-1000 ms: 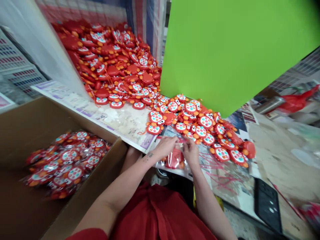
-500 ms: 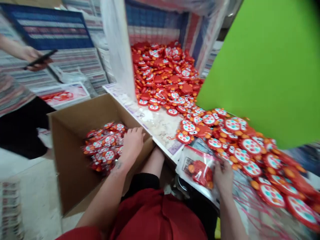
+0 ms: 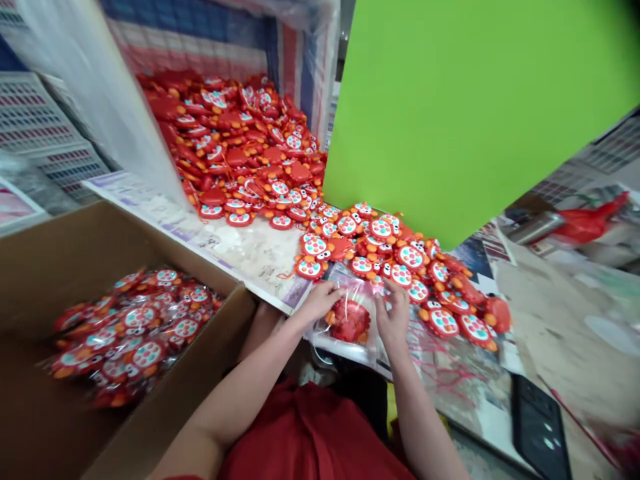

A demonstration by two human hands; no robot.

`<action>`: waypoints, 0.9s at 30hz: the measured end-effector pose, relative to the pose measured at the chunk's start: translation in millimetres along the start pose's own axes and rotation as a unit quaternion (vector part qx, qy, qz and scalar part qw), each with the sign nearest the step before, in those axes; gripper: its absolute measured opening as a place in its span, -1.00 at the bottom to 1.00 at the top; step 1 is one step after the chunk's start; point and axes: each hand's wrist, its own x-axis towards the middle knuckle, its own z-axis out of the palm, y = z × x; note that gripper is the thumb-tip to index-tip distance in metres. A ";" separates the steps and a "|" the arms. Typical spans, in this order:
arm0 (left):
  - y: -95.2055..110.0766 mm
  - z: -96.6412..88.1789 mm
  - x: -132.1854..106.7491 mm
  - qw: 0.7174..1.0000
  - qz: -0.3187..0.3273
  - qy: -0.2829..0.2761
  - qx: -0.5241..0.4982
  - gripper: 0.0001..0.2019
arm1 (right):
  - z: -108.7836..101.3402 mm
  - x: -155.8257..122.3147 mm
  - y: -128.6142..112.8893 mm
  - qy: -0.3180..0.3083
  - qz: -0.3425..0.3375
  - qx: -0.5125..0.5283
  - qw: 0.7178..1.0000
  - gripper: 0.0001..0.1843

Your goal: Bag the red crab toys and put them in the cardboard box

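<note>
A clear plastic bag (image 3: 357, 343) with a red, crab-like plastic toy (image 3: 350, 319) inside lies at the table's near edge. My left hand (image 3: 319, 301) has its fingers closed on the bag's upper left edge. On the bag's right edge, my right hand (image 3: 394, 317) is closed too, thumb against fingers. Just beyond both hands spreads a row of loose red toys (image 3: 380, 230) with white, dotted bellies and orange claws. Some fingertips are hard to make out against the shiny film.
To the left stands a cardboard box (image 3: 165, 407) holding several bagged toys (image 3: 140, 320). A large heap of loose toys (image 3: 240, 153) fills a tipped, lined container behind. A green panel (image 3: 440, 100) rises at the back right. A black phone (image 3: 540, 420) lies on the right.
My left hand has left the cardboard box and come to the bag on the table. My right hand stays at the bag. The view has turned right; the other person is out of sight.
</note>
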 end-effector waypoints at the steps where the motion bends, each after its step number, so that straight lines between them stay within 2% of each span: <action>1: 1.4 2.7 -2.2 1.000 0.001 0.007 -0.010 -0.79 | 0.3 2.7 -3.0 0.006 -0.041 -0.040 0.998 -0.66; 3: 6.4 5.8 -7.0 0.999 0.016 0.003 -0.032 -0.83 | 4.2 8.3 -11.7 -0.024 -0.111 -0.085 0.990 -0.70; 5: 13.6 5.9 -11.2 0.998 0.049 -0.013 -0.021 -0.81 | 11.3 12.8 -22.0 -0.087 -0.163 -0.106 0.977 -0.70; 8: 25.8 1.9 -16.1 0.993 0.088 -0.013 0.079 -0.76 | 22.9 15.9 -35.3 -0.154 -0.213 -0.135 0.955 -0.64; 12: 36.1 -2.5 -20.9 0.980 0.097 -0.035 0.169 -0.72 | 31.4 17.5 -40.7 -0.176 -0.214 -0.160 0.948 -0.61; 15: 33.2 -1.5 -22.6 0.982 0.121 -0.065 0.133 -0.70 | 25.8 22.2 -27.6 -0.125 -0.161 -0.155 0.967 -0.68; 17: 25.0 -0.8 -22.5 0.989 0.115 -0.066 0.073 -0.69 | 9.6 23.5 -9.3 -0.057 -0.096 -0.149 0.982 -0.74; 20: 7.0 -2.6 -22.0 0.998 0.042 -0.043 -0.009 -0.70 | -33.9 10.9 25.3 0.011 -0.005 -0.174 0.985 -0.78; 22: -4.8 -4.7 -21.9 0.999 -0.004 -0.029 -0.034 -0.71 | -65.7 -8.4 50.7 0.015 0.027 -0.239 0.971 -0.76; 24: -13.7 -5.5 -21.3 0.999 -0.016 -0.038 -0.023 -0.72 | -90.8 -30.0 77.3 -0.011 0.034 -0.294 0.955 -0.72; 25: -16.8 -5.0 -20.8 0.999 -0.024 -0.042 -0.017 -0.71 | -100.0 -39.0 89.9 -0.019 0.023 -0.318 0.948 -0.69; 26: -18.9 -3.8 -20.3 0.999 -0.029 -0.044 -0.011 -0.70 | -107.4 -46.1 101.0 -0.061 0.013 -0.333 0.941 -0.69; 27: -20.1 -2.2 -19.9 0.998 -0.035 -0.042 -0.010 -0.69 | -113.3 -50.7 109.8 -0.064 0.011 -0.347 0.936 -0.68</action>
